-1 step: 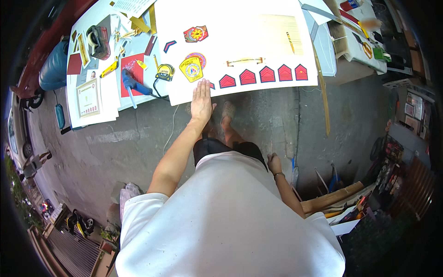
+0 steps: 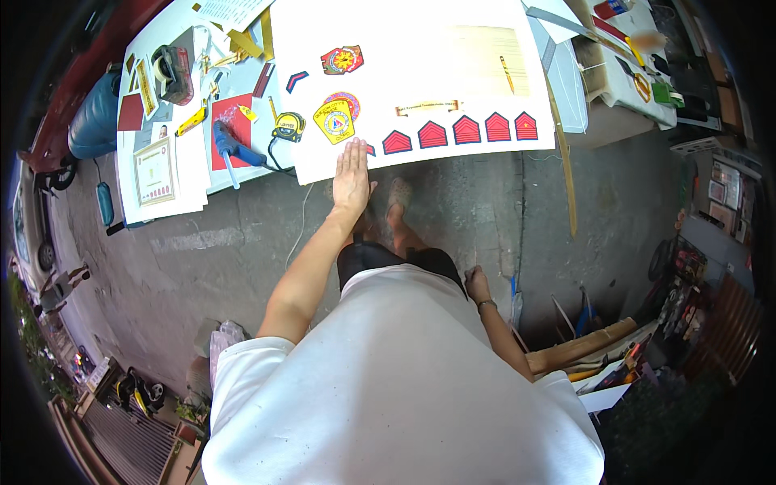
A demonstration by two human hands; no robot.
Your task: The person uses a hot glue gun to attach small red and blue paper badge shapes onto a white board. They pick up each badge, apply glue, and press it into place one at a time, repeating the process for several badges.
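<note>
1. The place has a grey concrete floor (image 2: 242,218); a large white board (image 2: 404,77) lies on a table across the upper part of the frame.
2. Nearest, at the lower right of centre, the right hand (image 2: 477,284) hangs beside the body, its fingers looking curled; whether it holds something, I cannot tell.
3. The left arm reaches up to the board's lower edge. The left hand (image 2: 351,182) lies flat there, palm down, its fingers straight and close together, pinching nothing.
4. Just right of its fingertips, a small red and dark-blue patch (image 2: 371,149) shows only partly, because the hand covers the rest.
5. To the right along this edge stands a row of five red chevron patches (image 2: 432,135).
6. Just above the fingertips is a yellow shield patch (image 2: 335,121) with printed letters. A ribbon-shaped label (image 2: 427,108), above the row, carries one line of small writing.
7. At the left of the board are a yellow tape measure (image 2: 288,127) with printing and a blue glue gun (image 2: 234,149), which lies across a red sheet (image 2: 221,111).
8. Farther, a red emblem patch (image 2: 343,60) is at upper centre, a pencil (image 2: 508,74) lies on cream paper (image 2: 477,56) at upper right, and a tape dispenser (image 2: 171,74) stands at upper left.
</note>
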